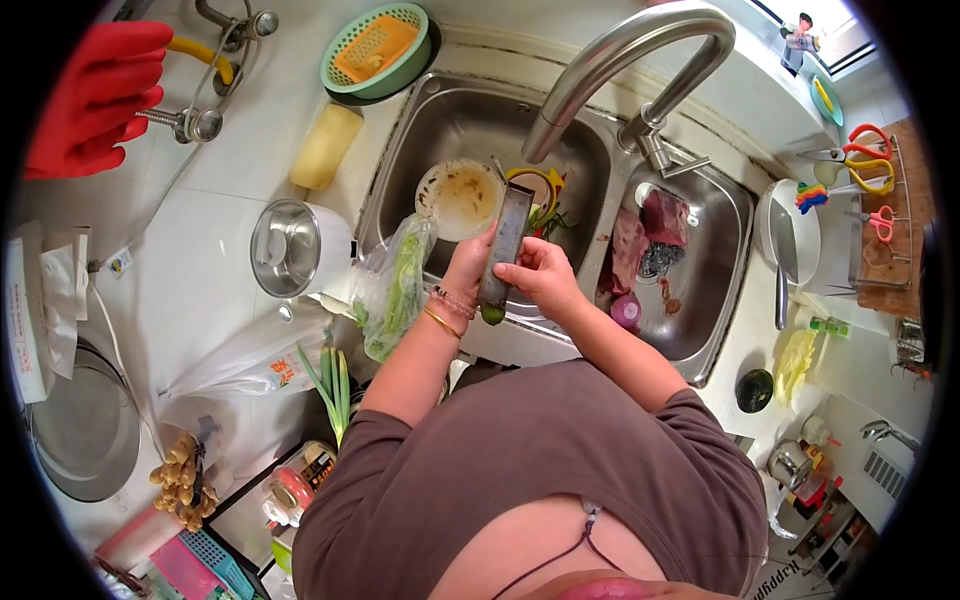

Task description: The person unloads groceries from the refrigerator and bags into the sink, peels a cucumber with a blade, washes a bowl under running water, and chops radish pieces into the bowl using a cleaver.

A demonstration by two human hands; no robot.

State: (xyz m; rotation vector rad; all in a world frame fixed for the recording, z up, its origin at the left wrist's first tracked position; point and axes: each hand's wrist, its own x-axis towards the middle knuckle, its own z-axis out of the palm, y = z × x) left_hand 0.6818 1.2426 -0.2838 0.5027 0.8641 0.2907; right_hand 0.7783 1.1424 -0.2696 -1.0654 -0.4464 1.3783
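Over the left sink basin [395, 160], both hands grip a long, dark grey, flat-faced piece with a green rounded end [507, 245]; I cannot tell what kind it is. My left hand [470, 265] closes on its left side, fingers partly hidden behind it. From the right, my right hand [543, 278] presses a thumb on its lower part. A bowl of cloudy brownish water [460, 198] sits just beyond my left hand. Behind the dark piece, a yellow-rimmed item [548, 187] and green scraps lie in the basin. A clear bag of green vegetables [398, 290] lies beside my left forearm.
The faucet [630, 60] arches over the basins. Raw meat [630, 250] and a purple onion [626, 311] lie in the right basin. A metal pot [300, 248] and green basket [375, 55] stand left; a white bowl with a knife [785, 240] is on the right.
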